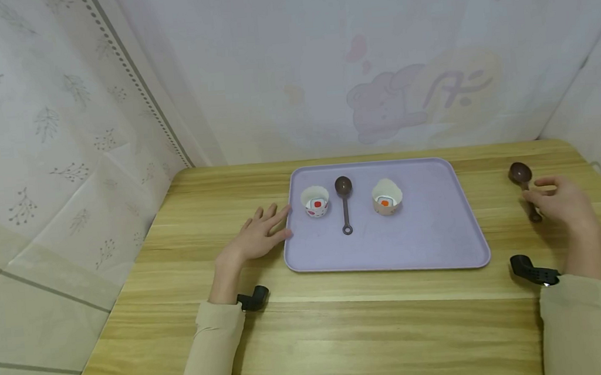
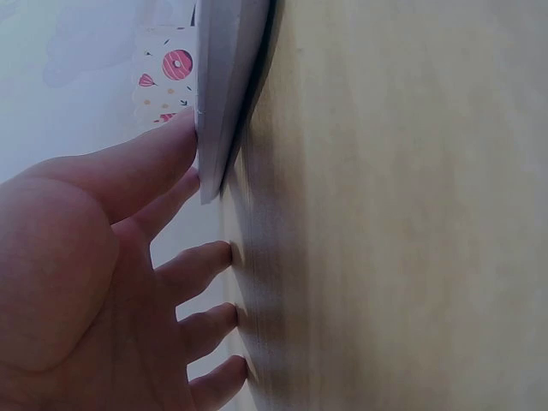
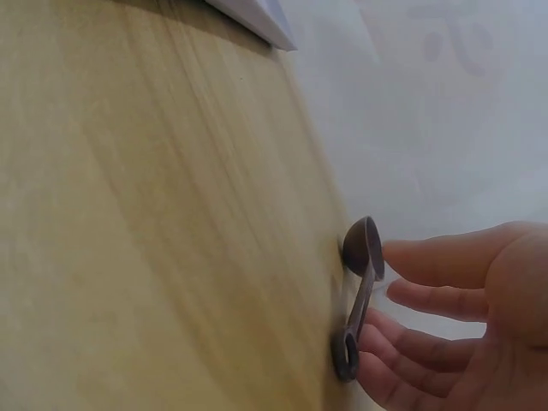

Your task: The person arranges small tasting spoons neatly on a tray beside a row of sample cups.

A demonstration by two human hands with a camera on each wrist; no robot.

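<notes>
A lilac tray (image 1: 421,243) lies on the table. My left hand (image 1: 255,233) is at its left edge, thumb and index finger touching the rim, the other fingertips on the wood. On the tray stand a paper baking cup (image 1: 315,211) with a donut print and a second paper baking cup (image 1: 387,207), with red and orange marks inside them. Between the cups lies a dark brown measuring spoon (image 1: 345,204). Right of the tray, another brown measuring spoon (image 3: 364,291) rests on the table. My right hand (image 1: 566,202) is around its handle, thumb and index finger apart, without a visible grip.
The wooden table (image 1: 386,334) runs back to a pale patterned curtain (image 1: 297,82). Another curtain (image 1: 64,141) hangs along the left side. Black wrist cameras (image 1: 535,270) sit at both sleeve cuffs.
</notes>
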